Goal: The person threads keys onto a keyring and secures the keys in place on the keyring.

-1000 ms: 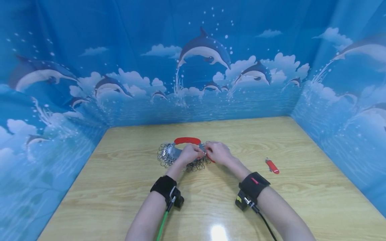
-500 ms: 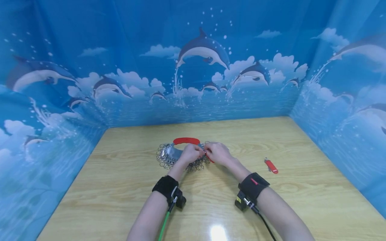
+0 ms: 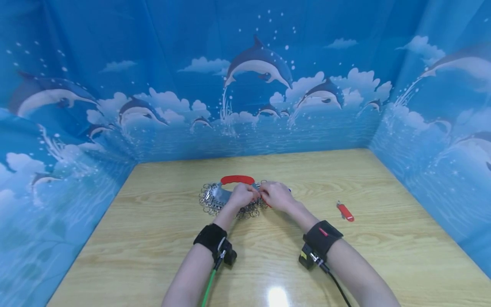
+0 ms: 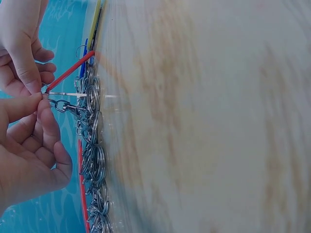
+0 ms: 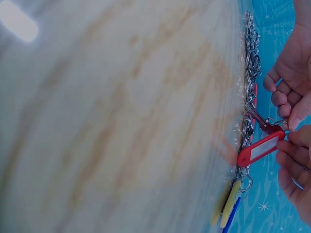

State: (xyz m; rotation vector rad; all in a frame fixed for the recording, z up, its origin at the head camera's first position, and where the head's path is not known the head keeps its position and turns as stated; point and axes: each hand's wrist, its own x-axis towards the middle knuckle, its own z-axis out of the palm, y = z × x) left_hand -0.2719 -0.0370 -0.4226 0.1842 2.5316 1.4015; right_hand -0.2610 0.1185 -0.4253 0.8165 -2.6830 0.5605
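Observation:
A key holder with a red handle, a grey metal plate and many metal rings lies on the table. Over its right side my left hand pinches a small metal ring between thumb and index finger; a short chain runs from those fingertips to the holder. Close beside it, my right hand pinches the end of a red key tag with a white label. A key hangs at the same joint. The fingertips nearly meet, partly hiding the ring.
Farther right lies another red key tag with a key. Beside the holder's rings are a yellow tag and a blue tag. A dolphin-print curtain borders the wooden table at the back and sides.
Both hands keep nearly the same place, with only small finger movements. A bit of blue now shows beyond the right hand. The red key tag at the right has stayed on the table.

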